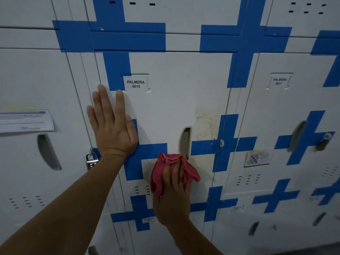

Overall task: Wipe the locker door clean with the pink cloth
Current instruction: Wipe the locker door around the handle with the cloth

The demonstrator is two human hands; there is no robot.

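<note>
The white locker door [171,100] with blue cross markings carries a label reading PALMERA 0015 [135,83]. My left hand [112,124] lies flat on its left side, fingers spread and pointing up. My right hand [173,192] presses the crumpled pink cloth [165,168] against the door just below the recessed handle [184,140]. A patch of brownish specks [207,124] shows to the right of the handle.
A padlock [91,160] hangs on the left neighbouring locker, which also bears a taped paper notice [25,120]. The right locker, labelled PALMERA 0011 [279,81], has a padlock [322,142] and a sticker [257,158]. More lockers sit above and below.
</note>
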